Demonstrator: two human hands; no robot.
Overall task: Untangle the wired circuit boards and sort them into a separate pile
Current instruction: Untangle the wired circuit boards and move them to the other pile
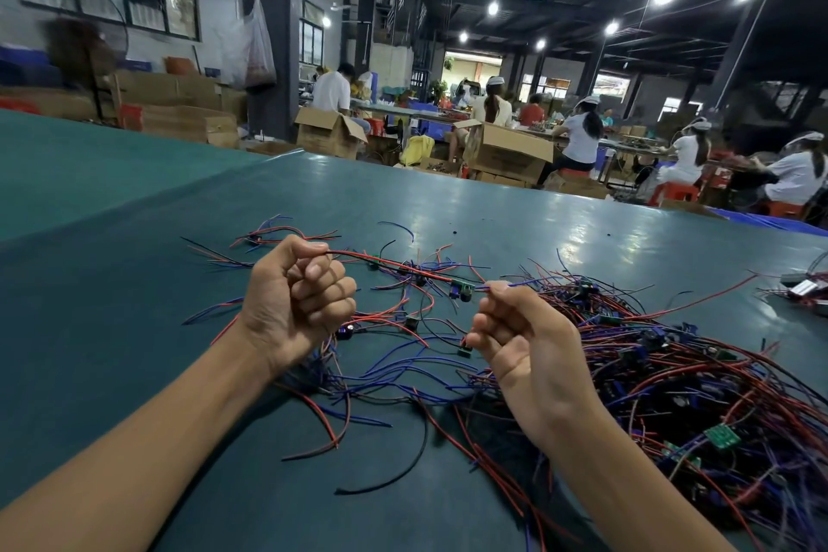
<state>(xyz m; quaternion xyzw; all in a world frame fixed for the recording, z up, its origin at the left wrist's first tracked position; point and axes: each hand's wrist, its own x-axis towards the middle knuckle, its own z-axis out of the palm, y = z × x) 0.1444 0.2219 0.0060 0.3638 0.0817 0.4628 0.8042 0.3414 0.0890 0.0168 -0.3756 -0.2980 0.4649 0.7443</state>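
A small green circuit board [461,288] hangs in the air between my two hands, stretched by its wires. My left hand [298,298] pinches the board's red and black wires [385,262] with its fingers curled. My right hand [522,336] pinches the blue wires on the board's other side. A dense tangled pile of wired boards [699,376] lies on the green table at the right, under and beyond my right forearm. A thinner spread of separated wired boards [403,323] lies beneath and beyond my hands.
The green table [112,247] stretches far to the left and back. Another small cluster of parts [806,289] sits at the right edge. Beyond the table are cardboard boxes [506,152] and seated workers at benches.
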